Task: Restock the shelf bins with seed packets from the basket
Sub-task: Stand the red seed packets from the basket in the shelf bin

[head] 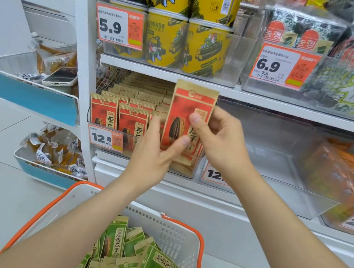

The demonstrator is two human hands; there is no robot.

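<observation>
Both hands hold one red packet [184,113] upright in front of the shelf, a little toward 12 o'clock from the middle of the view. The left hand [156,153] pinches its lower part, thumb on the front. The right hand [219,138] pinches its right edge the same way (the other fingers go behind, hidden). At 9 o'clock from it, a clear bin [127,144] stands packed with rows of matching packets [108,113]. At 6 o'clock the basket [178,238] holds green packets [120,237].
</observation>
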